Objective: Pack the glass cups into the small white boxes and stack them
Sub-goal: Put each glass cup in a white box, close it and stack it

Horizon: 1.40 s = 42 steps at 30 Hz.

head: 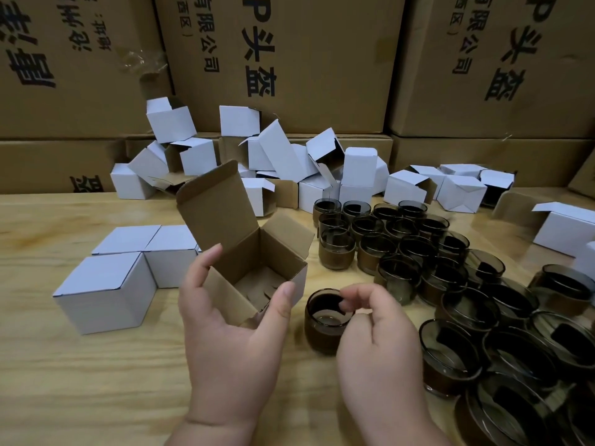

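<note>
While the left hand (231,320) grips an open white box (257,262) at the frame's centre, thumb and fingers curled around its near walls and its lid flap standing up, the right hand (376,336) pinches the rim of a dark glass cup (325,323) just right of the box. More cups (450,268) crowd the wooden table (96,381) at right. Closed white boxes (128,268) sit at left; loose boxes (289,162) are piled behind, against large brown cartons (322,59).
</note>
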Each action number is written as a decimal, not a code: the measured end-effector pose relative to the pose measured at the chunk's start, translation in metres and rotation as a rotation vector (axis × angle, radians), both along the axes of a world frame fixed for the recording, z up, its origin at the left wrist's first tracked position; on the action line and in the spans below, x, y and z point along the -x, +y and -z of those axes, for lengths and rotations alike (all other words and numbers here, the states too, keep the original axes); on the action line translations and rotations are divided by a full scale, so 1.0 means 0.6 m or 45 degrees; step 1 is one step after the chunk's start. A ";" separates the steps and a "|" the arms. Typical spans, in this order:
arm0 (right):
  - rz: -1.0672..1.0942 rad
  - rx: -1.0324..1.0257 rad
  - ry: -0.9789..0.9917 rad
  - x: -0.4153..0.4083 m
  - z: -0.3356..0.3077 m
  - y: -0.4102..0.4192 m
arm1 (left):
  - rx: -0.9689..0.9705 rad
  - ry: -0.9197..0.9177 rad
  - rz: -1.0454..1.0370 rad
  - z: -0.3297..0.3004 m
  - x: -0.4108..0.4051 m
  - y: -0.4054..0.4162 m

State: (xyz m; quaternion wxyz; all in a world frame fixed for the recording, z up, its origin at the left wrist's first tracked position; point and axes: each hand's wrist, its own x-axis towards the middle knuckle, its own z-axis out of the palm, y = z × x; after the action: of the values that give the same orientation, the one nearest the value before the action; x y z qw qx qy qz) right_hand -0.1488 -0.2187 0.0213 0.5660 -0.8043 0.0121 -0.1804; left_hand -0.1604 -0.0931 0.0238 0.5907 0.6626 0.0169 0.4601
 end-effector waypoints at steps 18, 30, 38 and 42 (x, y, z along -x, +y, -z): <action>-0.152 -0.683 0.132 -0.018 -0.002 -0.005 | -0.098 -0.004 -0.089 0.011 -0.006 0.004; -0.264 -1.280 -0.050 -0.011 -0.032 -0.016 | -0.162 0.184 0.079 0.029 -0.011 0.015; -0.012 -0.758 -0.509 0.008 -0.043 -0.023 | -0.228 0.421 0.461 0.043 -0.010 0.007; -0.077 -0.522 -0.629 0.008 -0.037 -0.026 | -0.209 0.463 0.532 0.038 -0.009 0.007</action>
State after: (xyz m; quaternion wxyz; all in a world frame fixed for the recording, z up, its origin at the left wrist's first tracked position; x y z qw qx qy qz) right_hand -0.1536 -0.2341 0.0436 0.7071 -0.6056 -0.1135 -0.3469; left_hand -0.1550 -0.0891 0.0007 0.6042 0.7691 -0.0515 0.2019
